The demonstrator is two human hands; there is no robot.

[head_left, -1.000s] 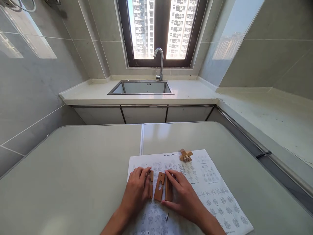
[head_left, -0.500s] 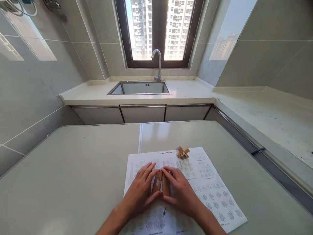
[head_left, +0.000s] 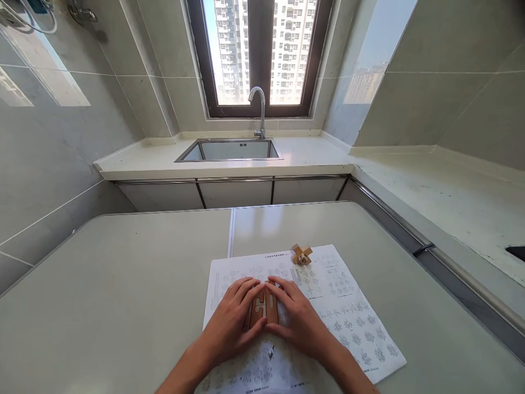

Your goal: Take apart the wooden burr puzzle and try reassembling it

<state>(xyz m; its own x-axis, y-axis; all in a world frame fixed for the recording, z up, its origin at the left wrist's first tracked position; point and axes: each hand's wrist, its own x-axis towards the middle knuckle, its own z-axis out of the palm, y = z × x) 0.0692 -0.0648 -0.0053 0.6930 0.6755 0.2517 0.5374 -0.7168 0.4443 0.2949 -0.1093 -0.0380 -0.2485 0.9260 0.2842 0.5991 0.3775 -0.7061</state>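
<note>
Two flat brown wooden pieces with cut-out slots lie side by side on a printed sheet. My left hand (head_left: 232,313) curves around the left slotted wooden piece (head_left: 257,308), fingertips at its far end and thumb at its near end. In the same way my right hand (head_left: 296,316) grips the right slotted wooden piece (head_left: 271,307). A narrow light gap shows between the two pieces, and their outer edges are partly hidden by my hands. Beneath them is the white paper sheet (head_left: 346,298) covered with small line drawings.
On the sheet's far edge sits a small cross-shaped wooden puzzle (head_left: 302,255). The pale table (head_left: 135,284) has a seam running away from me. Beyond it are a counter (head_left: 143,158) with a sink (head_left: 229,151) and faucet (head_left: 261,112), below a window. Another counter (head_left: 451,186) runs along the right.
The left wooden piece has turned from a slant to nearly straight, and the two pieces now line up more evenly between my hands. The whole view has shifted slightly.
</note>
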